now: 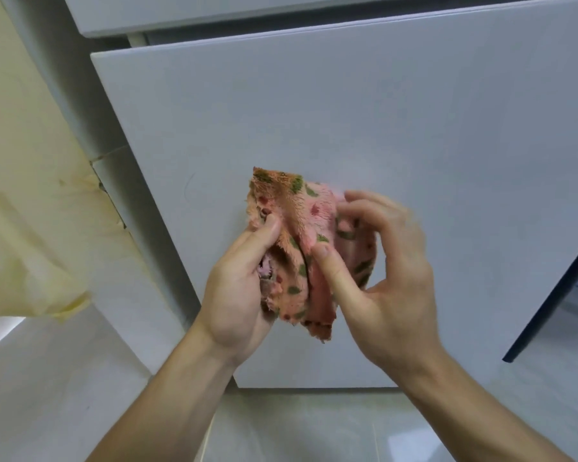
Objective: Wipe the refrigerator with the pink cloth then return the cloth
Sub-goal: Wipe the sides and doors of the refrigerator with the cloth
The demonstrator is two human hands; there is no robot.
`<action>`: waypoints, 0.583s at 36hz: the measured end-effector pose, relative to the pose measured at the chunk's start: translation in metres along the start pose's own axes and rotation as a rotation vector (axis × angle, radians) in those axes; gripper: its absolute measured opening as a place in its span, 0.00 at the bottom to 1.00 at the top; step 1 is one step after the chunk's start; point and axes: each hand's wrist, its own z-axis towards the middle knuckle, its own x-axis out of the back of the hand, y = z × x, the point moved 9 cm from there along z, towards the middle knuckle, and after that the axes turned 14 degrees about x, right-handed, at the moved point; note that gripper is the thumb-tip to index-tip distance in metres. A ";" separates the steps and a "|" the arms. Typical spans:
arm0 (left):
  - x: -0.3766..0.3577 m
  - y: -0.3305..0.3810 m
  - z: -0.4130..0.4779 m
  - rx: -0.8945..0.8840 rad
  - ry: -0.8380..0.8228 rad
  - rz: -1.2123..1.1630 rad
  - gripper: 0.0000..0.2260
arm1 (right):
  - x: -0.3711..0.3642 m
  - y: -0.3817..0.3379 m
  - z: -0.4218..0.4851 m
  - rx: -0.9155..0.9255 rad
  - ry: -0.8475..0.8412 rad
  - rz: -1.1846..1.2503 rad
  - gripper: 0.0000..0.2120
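The pink cloth [294,248], fluffy with green and red spots, is bunched up between both my hands in front of the refrigerator's pale grey lower door [314,121]. My left hand [237,288] grips its left side, thumb pressed on top. My right hand [387,281] pinches its right fold with thumb and fingers; its fingertips look blurred. The cloth hangs a little off the door surface; whether it touches the door I cannot tell.
A second refrigerator door panel [181,15] sits above the lower one. A pale yellow curtain or sheet [20,195] hangs at the left. A dark edge [554,288] runs down at the right. Glossy light floor tiles [314,428] lie below.
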 end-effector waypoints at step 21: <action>0.018 -0.042 -0.019 0.349 0.051 0.131 0.29 | -0.027 0.017 -0.036 -0.334 -0.295 0.000 0.14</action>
